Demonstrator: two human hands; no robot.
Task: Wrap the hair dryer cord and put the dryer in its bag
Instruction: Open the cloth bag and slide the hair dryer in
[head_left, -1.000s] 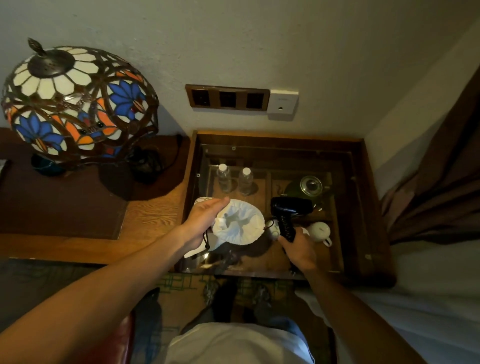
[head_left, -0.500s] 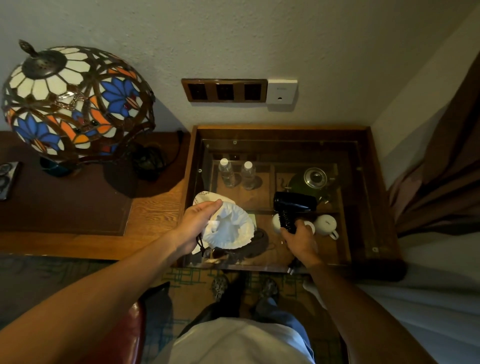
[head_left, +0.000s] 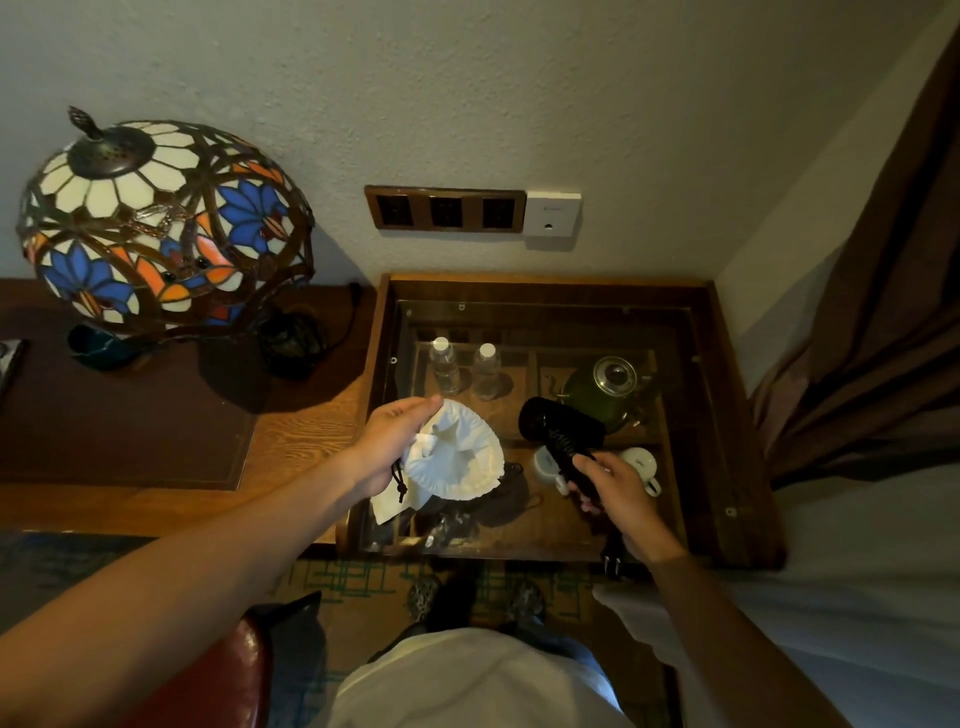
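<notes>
Dryer (head_left: 558, 428), black and cord-wrapped, gripped by right hand (head_left: 618, 491); left hand (head_left: 392, 441) pinches white bag (head_left: 457, 457) open.

White drawstring bag (head_left: 457, 457): soft matt cloth, crumpled, w/ a dark cord at its mouth. Black hair dryer (head_left: 561, 434): matt plastic, ribbed handle wrapped w/ dark flex. Square side table (head_left: 724, 415): dark varnished wood frame, glossy glass top, reflective. Two clear water bottles (head_left: 465, 366) under the glass: shiny plastic, white caps. Dark green kettle (head_left: 605, 389): glossy, lid looks like polished metal. White cups (head_left: 641, 465): smooth glazed ceramic. Domed lamp shade (head_left: 161, 223): stained glass in blue, orange, white panes, dark metal leading. Desk (head_left: 291, 441): grained wood, semi-gloss. Wall (head_left: 467, 93): rough plaster.
</notes>
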